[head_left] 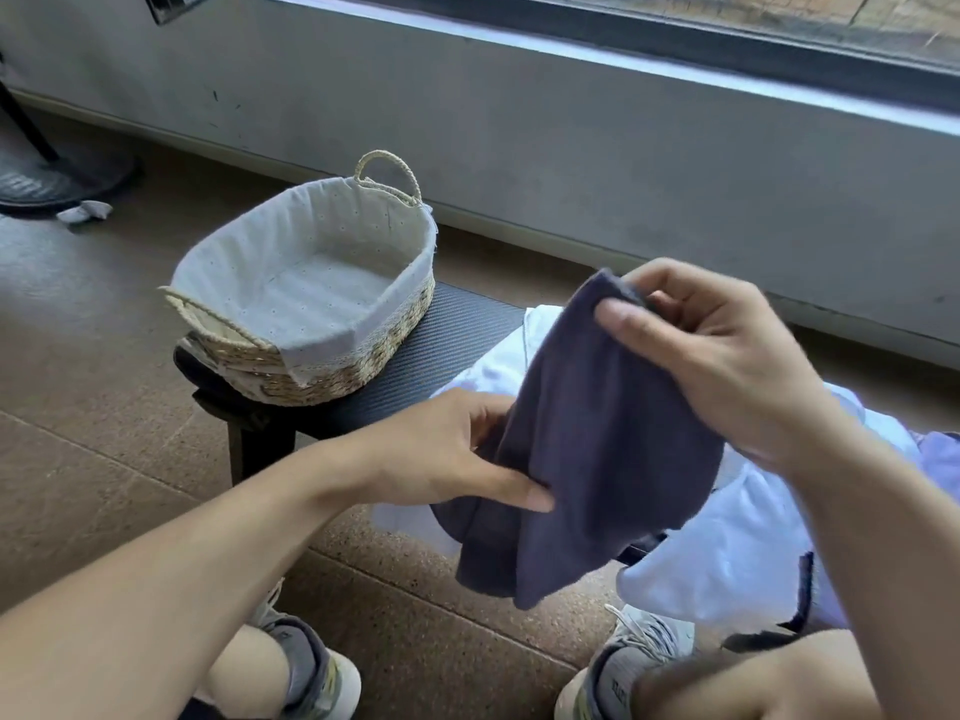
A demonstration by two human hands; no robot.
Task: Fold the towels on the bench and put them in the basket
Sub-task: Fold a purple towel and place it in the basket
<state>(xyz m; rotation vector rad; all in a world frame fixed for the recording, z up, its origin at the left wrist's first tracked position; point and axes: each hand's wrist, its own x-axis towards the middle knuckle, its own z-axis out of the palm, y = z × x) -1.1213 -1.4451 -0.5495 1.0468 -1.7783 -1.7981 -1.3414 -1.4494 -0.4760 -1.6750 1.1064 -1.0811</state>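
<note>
Partly hiding the white towels (727, 537), the dark towel (597, 449) is pinched by left hand (447, 449) and right hand (717, 356).

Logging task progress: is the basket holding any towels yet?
Empty. The basket shows only its bare white liner; the dark towel is held above the bench by both hands.

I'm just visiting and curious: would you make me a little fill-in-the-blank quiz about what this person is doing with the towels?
1. Both hands, the left hand and the right hand, hold a dark ____ towel.
2. The woven basket with a white liner holds ____ towels so far.
3. The basket stands on the black ____.
4. The towels lying under the held one are ____ in colour.

Missing words: blue; no; bench; white
</note>
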